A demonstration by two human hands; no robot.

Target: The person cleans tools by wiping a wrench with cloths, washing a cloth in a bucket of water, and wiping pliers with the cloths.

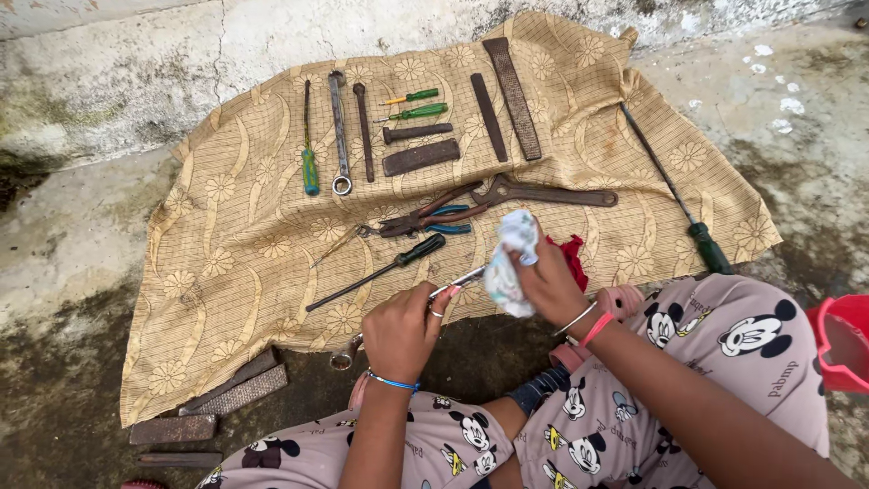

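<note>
My left hand (398, 328) grips a metal wrench (457, 282) by its middle; its ring end (342, 360) pokes out below the fist. My right hand (546, 281) holds a crumpled white and pale-blue rag (509, 263) pressed against the wrench's upper end. Both hands hover over the near edge of a tan flowered cloth (244, 244) spread on the concrete ground. A red rag (572, 258) lies just behind my right hand.
On the cloth lie several tools: screwdrivers (389, 268), pliers (425, 220), a pipe wrench (543, 193), a spanner (339, 136), flat rusty files (512, 86). More rusty files (231, 394) rest on the ground at left. A red bucket (842, 342) stands at right.
</note>
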